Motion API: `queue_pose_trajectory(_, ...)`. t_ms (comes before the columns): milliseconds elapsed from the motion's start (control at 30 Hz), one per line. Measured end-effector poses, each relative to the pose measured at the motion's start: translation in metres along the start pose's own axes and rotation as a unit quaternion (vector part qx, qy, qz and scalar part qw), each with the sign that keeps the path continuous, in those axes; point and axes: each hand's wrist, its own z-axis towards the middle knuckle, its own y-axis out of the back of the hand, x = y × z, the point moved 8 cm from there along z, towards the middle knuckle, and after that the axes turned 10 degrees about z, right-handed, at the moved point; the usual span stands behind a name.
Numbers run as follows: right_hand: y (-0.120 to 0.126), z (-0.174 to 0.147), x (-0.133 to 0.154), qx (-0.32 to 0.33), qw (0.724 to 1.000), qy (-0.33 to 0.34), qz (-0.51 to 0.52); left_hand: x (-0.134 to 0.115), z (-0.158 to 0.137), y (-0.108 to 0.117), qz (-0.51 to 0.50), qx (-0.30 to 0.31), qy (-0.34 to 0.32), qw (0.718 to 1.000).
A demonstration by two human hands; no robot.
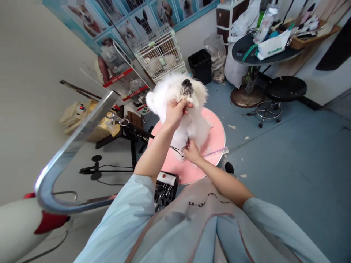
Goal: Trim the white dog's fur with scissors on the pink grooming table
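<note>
A fluffy white dog (167, 87) is on a round pink grooming table (189, 174), its dark nose tipped upward. Under its muzzle, my left hand (177, 112) is closed on the chin fur. Lower down, at the front of the dog's chest, my right hand (192, 151) has its fingers around a pair of scissors (183, 149). Part of the scissors is hidden by my fingers and the fur, so I cannot tell whether the blades are apart. A thin purple strip (214, 152) lies by the table's right edge.
A bent metal bar (74, 146) rises at the left. Below the table sits a black case (164, 195) of scissors. Beyond are a white wire cage (161, 54), a black bin (201, 64), a wheeled stool (285, 89) and a dark round table (241, 51) with tools.
</note>
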Motion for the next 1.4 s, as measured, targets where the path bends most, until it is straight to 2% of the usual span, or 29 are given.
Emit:
queue_pose_trajectory(133,-0.008,0.000,-0.003,0.027,0.999,-0.007,0.039,0.001,-0.004,0.002,0.000,0.001,0.008,1.000)
queue_pose_trajectory(300,0.002,0.003,-0.004,-0.010,1.000,-0.004,0.004,0.002,-0.007,0.007,0.007,-0.012,0.003,1.000)
queue_pose_trajectory(367,0.003,-0.012,-0.018,-0.002,1.000,-0.015,0.013,0.003,-0.007,0.009,-0.001,-0.017,0.007,1.000)
queue_pose_trajectory(467,-0.008,-0.046,-0.045,0.058,0.997,-0.042,0.010,0.003,-0.007,0.011,-0.002,-0.027,0.009,1.000)
queue_pose_trajectory(567,-0.016,-0.059,-0.054,0.094,0.994,-0.055,-0.003,0.002,-0.007,0.012,0.002,-0.037,0.008,0.999)
queue_pose_trajectory(800,0.007,-0.009,-0.030,0.003,0.998,-0.051,-0.048,0.001,-0.009,0.012,0.022,-0.053,0.016,0.998)
queue_pose_trajectory(967,0.010,-0.011,-0.028,0.024,0.997,-0.036,-0.062,0.002,-0.011,0.013,0.018,-0.053,0.013,0.998)
queue_pose_trajectory(1067,0.014,-0.008,-0.022,0.011,0.998,-0.019,-0.054,0.002,-0.011,0.014,0.016,-0.059,0.008,0.998)
queue_pose_trajectory(1400,0.018,-0.003,-0.015,0.023,0.999,-0.024,-0.025,0.002,-0.012,0.016,0.032,-0.069,0.010,0.997)
